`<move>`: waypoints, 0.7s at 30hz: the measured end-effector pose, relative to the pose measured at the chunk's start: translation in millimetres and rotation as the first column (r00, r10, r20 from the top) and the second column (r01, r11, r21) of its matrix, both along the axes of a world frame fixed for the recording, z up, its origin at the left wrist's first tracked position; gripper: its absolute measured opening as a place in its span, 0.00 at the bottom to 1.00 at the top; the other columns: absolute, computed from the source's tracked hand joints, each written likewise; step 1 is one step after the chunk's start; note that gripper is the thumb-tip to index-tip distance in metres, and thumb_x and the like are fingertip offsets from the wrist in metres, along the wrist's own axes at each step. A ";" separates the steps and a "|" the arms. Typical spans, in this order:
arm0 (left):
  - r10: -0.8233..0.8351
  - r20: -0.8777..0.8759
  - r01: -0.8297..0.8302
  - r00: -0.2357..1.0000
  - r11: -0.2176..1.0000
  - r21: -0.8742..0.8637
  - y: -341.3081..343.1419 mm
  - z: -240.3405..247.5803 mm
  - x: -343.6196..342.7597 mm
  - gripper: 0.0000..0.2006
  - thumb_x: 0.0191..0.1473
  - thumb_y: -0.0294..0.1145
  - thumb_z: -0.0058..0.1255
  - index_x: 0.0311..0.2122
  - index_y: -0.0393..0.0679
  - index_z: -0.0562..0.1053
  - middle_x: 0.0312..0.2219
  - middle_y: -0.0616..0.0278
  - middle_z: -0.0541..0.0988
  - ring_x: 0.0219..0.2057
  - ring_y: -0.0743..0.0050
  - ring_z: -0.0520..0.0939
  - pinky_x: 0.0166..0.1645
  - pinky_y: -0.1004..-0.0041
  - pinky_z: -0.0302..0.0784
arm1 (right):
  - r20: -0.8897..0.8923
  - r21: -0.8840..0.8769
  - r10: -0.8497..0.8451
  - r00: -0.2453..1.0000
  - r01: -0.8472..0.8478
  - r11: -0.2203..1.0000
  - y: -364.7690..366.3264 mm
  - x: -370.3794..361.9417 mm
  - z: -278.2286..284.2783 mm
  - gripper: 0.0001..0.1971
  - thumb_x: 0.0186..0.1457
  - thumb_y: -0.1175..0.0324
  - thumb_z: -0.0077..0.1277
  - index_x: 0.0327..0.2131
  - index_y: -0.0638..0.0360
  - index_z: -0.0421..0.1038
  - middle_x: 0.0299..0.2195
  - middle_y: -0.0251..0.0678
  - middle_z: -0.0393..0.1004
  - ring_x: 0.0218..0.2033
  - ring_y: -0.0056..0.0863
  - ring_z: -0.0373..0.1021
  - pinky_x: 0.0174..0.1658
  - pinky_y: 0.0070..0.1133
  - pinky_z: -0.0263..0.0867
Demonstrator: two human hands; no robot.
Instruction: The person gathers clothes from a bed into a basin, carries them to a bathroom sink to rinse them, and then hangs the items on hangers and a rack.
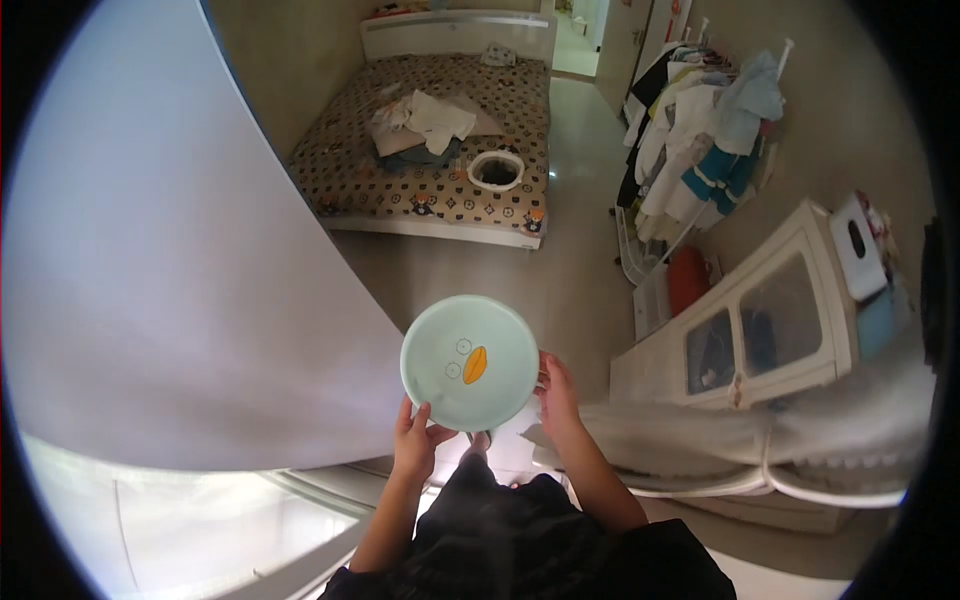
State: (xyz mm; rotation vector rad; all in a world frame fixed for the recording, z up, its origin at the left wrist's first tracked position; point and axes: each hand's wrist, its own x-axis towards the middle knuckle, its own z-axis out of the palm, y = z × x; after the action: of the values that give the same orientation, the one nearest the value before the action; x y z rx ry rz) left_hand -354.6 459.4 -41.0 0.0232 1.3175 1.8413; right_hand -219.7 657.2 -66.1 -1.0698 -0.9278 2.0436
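Note:
A pale mint-green round basin is held out in front of my body. Its inside faces up and carries a printed orange beak and two drawn round eyes; nothing lies in it. My left hand grips the rim at the near left, thumb over the edge. On the right side, my right hand has its fingers on the rim, partly hidden by the basin's edge.
A bed with a patterned cover stands ahead, bearing heaped clothes and a white-rimmed round basket. A clothes rack and a white cabinet line the right. A pale curtain fills the left.

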 end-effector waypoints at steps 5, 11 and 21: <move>0.104 0.028 -0.105 0.994 0.993 0.046 81.5 -24.3 -89.5 0.23 0.64 0.31 0.39 0.63 0.49 0.54 0.50 0.53 0.71 0.35 0.57 0.83 0.40 0.63 0.83 | 0.045 0.054 0.031 0.999 -0.033 0.998 86.2 -62.2 -2.1 0.18 0.60 0.56 0.44 0.48 0.55 0.71 0.44 0.35 0.74 0.41 0.26 0.70 0.43 0.24 0.65; 0.156 0.044 -0.157 0.987 0.988 0.003 188.7 -17.9 -190.6 0.23 0.64 0.32 0.42 0.62 0.51 0.55 0.48 0.55 0.71 0.33 0.59 0.82 0.41 0.64 0.83 | 0.098 0.133 -0.021 0.995 0.008 0.991 200.7 -101.2 -4.9 0.19 0.59 0.55 0.46 0.50 0.52 0.70 0.43 0.36 0.74 0.39 0.28 0.72 0.41 0.25 0.66; 0.147 0.092 -0.136 0.985 0.984 -0.116 358.5 -80.3 -310.2 0.18 0.64 0.34 0.41 0.58 0.53 0.59 0.45 0.60 0.73 0.35 0.62 0.80 0.37 0.66 0.81 | 0.230 -0.062 -0.121 0.966 0.139 0.988 369.0 -133.8 -98.5 0.18 0.62 0.58 0.43 0.51 0.56 0.68 0.39 0.37 0.75 0.33 0.26 0.73 0.37 0.23 0.68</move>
State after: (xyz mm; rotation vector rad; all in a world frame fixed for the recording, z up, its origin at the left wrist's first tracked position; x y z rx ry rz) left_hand -664.8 817.9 -121.4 -0.2243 1.3769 1.8599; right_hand -353.5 1026.3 -164.6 -1.3907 -0.8686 1.8908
